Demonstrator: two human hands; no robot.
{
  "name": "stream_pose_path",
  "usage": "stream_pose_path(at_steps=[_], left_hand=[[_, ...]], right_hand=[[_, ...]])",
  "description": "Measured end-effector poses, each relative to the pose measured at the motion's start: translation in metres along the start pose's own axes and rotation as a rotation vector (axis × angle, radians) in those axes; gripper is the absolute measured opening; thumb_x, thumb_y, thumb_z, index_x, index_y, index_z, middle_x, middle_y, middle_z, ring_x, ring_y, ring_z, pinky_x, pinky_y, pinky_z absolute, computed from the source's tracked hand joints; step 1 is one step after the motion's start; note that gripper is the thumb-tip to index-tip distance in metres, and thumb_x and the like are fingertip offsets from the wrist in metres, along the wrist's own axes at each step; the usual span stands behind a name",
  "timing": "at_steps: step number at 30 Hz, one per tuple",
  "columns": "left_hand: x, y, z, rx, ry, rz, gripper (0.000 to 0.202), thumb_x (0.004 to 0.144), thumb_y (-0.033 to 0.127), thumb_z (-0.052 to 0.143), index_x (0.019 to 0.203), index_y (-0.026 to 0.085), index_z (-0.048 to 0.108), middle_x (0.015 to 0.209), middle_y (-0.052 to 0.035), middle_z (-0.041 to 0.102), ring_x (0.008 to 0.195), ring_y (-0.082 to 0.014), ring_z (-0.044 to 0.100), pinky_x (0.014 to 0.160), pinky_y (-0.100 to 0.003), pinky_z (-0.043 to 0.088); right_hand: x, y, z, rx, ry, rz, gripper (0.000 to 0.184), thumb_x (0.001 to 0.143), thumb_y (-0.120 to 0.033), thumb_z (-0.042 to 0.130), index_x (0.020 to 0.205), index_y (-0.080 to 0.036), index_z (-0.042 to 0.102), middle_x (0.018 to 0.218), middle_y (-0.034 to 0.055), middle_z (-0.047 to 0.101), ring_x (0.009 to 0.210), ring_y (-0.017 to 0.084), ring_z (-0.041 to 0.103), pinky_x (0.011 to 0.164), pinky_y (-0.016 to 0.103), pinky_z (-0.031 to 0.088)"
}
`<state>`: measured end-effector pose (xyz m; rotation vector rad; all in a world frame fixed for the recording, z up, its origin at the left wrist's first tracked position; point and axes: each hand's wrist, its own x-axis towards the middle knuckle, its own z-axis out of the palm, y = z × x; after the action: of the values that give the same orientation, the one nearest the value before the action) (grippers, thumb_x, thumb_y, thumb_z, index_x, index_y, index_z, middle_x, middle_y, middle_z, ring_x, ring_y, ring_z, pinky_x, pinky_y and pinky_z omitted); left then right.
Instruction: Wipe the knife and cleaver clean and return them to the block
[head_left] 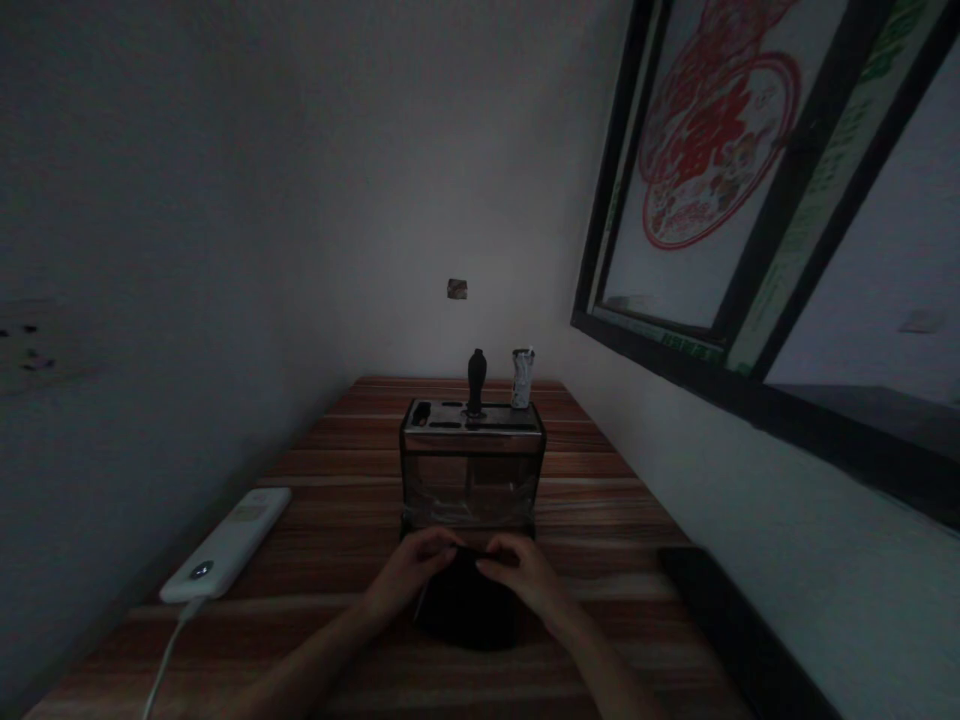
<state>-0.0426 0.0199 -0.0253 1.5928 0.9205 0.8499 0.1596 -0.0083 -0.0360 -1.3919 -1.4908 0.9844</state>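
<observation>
Both of my hands pinch the upper edge of a black, flat, pouch-like thing (469, 605) at the front middle of the table; its exact kind is lost in the dark. My left hand (420, 562) grips its left upper corner, thumb and fingers together. On the other side, my right hand (525, 570) has thumb and fingers closed on the right upper corner. Just beyond stands a see-through knife block (472, 480) with a slotted top. A black handle (477, 380) rises from one slot, and beside it a wrapped, silvery handle-like piece (523, 380).
A white power strip (229, 545) with a cable (169, 650) lies on the left. To the right, a long black object (742, 630) rests by the wall. The striped wooden table (337, 570) meets walls on both sides; a framed window (720, 340) hangs over the right.
</observation>
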Motion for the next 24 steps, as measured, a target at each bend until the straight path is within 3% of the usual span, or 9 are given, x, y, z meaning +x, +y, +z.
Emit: stream_pose_path(at_steps=[5,12,17,24], left_hand=[[-0.001,0.001,0.000,0.050,-0.072,-0.032,0.034,0.070,0.047,0.066,0.085,0.017,0.066,0.081,-0.0022,0.066,0.080,-0.0186,0.058,0.074,-0.026,0.041],[-0.001,0.004,0.002,0.028,0.104,-0.110,0.046,0.068,0.059,0.059,0.076,0.015,0.068,0.076,-0.0031,0.067,0.082,-0.0223,0.058,0.078,-0.030,0.041],[0.002,0.006,0.000,-0.019,0.013,-0.094,0.034,0.060,0.045,0.072,0.073,0.014,0.067,0.072,-0.0034,0.067,0.071,-0.0177,0.058,0.069,-0.027,0.042],[0.003,-0.001,-0.001,-0.065,0.076,-0.115,0.027,0.063,0.035,0.072,0.078,0.014,0.065,0.067,-0.0014,0.065,0.065,-0.0145,0.057,0.067,-0.025,0.041]], right_hand=[[-0.002,0.004,0.000,0.007,0.053,0.024,0.023,0.055,-0.034,0.075,0.068,-0.019,0.065,0.074,0.0007,0.062,0.080,0.022,0.057,0.076,0.032,0.041],[-0.005,0.001,0.002,0.032,0.077,0.020,0.023,0.056,-0.034,0.074,0.071,-0.020,0.067,0.078,0.0014,0.064,0.081,0.023,0.059,0.076,0.035,0.044],[-0.007,-0.009,-0.003,0.042,-0.019,-0.025,0.018,0.056,-0.033,0.075,0.067,-0.021,0.067,0.070,-0.0011,0.064,0.078,0.021,0.058,0.074,0.031,0.043],[-0.009,-0.012,-0.009,0.046,-0.094,-0.005,0.020,0.057,-0.032,0.075,0.072,-0.020,0.067,0.074,-0.0017,0.063,0.078,0.019,0.056,0.072,0.028,0.041]])
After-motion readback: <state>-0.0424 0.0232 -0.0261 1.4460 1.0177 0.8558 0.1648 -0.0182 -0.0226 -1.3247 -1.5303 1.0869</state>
